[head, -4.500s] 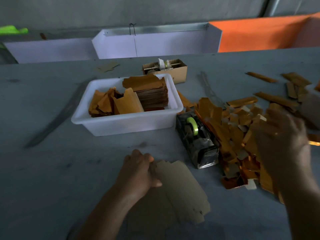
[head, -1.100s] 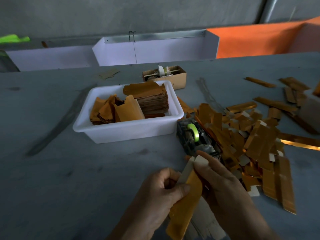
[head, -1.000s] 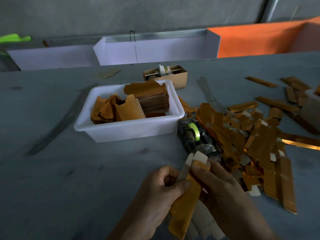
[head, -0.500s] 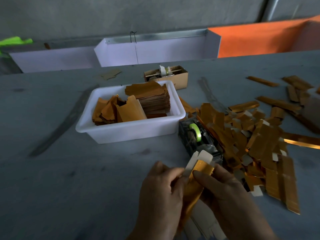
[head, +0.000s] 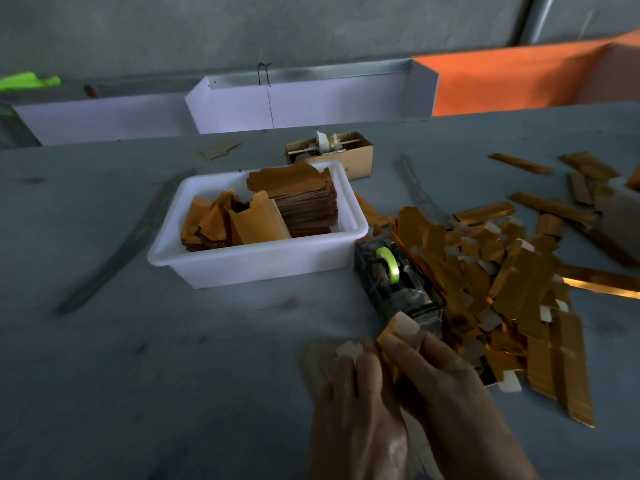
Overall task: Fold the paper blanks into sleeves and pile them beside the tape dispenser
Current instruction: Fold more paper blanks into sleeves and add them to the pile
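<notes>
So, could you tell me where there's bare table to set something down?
Bare table lies left of the hands, in front of the tub, and behind the cardboard box. Right of the tape dispenser the sleeve pile crowds it.

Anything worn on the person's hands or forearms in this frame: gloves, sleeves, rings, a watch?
Nothing shows. The left hand and right hand are bare, no gloves or rings visible on the sides facing the camera. The wrists and forearms in view carry no sleeve, watch or band.
</notes>
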Action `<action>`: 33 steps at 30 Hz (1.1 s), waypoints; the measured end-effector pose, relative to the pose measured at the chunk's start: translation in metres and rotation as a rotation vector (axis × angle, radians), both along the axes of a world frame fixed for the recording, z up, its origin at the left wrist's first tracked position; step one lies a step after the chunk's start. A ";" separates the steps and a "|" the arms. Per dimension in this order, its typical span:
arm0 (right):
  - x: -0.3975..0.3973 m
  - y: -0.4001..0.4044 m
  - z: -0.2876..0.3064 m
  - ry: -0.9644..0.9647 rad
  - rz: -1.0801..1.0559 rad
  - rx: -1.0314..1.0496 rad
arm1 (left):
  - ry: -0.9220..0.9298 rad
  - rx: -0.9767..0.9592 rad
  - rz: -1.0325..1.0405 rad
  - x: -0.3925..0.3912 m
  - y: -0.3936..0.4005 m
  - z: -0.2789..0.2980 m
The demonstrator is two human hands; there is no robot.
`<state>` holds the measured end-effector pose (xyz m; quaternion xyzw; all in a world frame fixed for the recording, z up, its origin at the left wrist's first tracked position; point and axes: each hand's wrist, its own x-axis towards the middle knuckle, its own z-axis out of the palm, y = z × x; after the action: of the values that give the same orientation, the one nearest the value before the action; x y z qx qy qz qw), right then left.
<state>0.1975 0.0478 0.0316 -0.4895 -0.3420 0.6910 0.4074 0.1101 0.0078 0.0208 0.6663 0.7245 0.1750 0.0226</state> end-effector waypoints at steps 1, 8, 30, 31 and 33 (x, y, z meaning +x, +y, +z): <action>0.000 0.000 0.000 -0.010 0.005 0.012 | 0.034 -0.001 0.014 0.000 0.000 -0.001; 0.002 0.005 -0.002 -0.034 -0.009 0.068 | 0.034 0.133 -0.118 -0.021 0.001 -0.001; 0.024 0.022 0.015 -0.251 0.000 0.227 | -0.986 -0.269 0.062 -0.045 0.023 0.019; 0.029 0.027 0.018 -0.394 -0.044 0.319 | -0.886 -0.238 0.054 -0.046 0.025 0.020; 0.039 0.041 0.024 -0.654 -0.091 0.502 | -0.702 -0.192 0.027 -0.046 0.028 0.023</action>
<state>0.2367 0.0883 0.0554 -0.5833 -0.5893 0.3753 0.4143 0.0643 0.0355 0.0435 0.5508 0.6945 0.3246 0.3301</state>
